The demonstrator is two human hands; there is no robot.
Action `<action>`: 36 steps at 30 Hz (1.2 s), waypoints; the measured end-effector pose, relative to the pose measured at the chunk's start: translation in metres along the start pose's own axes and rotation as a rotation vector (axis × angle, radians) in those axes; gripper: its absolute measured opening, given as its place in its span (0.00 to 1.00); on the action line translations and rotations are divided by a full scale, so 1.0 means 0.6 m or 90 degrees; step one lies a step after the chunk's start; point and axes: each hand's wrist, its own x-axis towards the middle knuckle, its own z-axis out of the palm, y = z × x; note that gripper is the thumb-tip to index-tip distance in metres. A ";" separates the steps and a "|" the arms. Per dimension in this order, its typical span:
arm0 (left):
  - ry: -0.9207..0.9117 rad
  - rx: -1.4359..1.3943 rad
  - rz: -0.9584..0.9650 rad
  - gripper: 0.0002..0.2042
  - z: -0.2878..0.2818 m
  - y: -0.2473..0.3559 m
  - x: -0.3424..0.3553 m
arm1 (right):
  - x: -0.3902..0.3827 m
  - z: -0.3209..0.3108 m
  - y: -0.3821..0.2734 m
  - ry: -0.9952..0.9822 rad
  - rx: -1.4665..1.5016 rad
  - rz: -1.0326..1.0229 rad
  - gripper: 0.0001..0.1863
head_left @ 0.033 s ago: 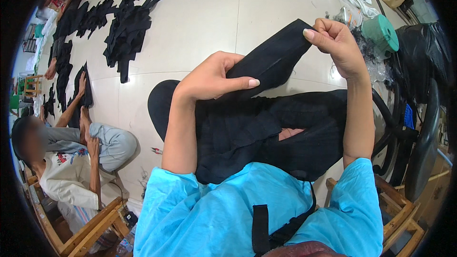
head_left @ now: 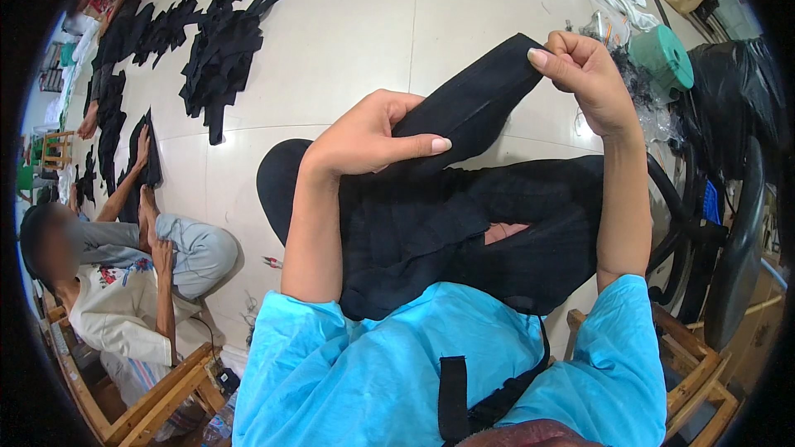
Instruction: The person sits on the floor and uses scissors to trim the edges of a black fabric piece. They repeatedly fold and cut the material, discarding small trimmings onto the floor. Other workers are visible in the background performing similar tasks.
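A folded piece of black fabric (head_left: pixel 476 95) is stretched slantwise between my two hands above my lap. My left hand (head_left: pixel 368 132) grips its lower left end, thumb on top and fingers hidden behind the cloth. At the upper right corner, my right hand (head_left: pixel 584 74) pinches the edge between thumb and curled fingers. Below them, more black cloth (head_left: pixel 406 223) covers my lap; I cannot tell where it ends and my trousers begin. A bit of skin shows through a gap in it.
Piles of black fabric pieces (head_left: pixel 224 58) lie on the tiled floor at the far left. A person (head_left: pixel 124 281) sits at left, one hand on black cloth. To the right stand a green cylindrical object (head_left: pixel 662 62), a black plastic bag (head_left: pixel 737 99) and a wooden frame (head_left: pixel 696 372).
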 end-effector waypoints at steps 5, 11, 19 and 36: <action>-0.014 -0.048 0.109 0.18 -0.004 -0.017 0.011 | 0.009 0.006 0.003 -0.012 0.088 0.032 0.25; 0.138 -0.115 0.131 0.17 0.002 -0.015 0.016 | 0.013 -0.005 0.008 0.049 0.152 0.095 0.21; 0.074 -0.104 0.072 0.20 -0.005 0.001 0.014 | 0.013 -0.190 0.030 0.133 0.235 0.069 0.17; 0.109 -0.131 0.048 0.18 -0.011 -0.023 0.017 | 0.012 -0.126 0.008 0.100 0.473 -0.072 0.17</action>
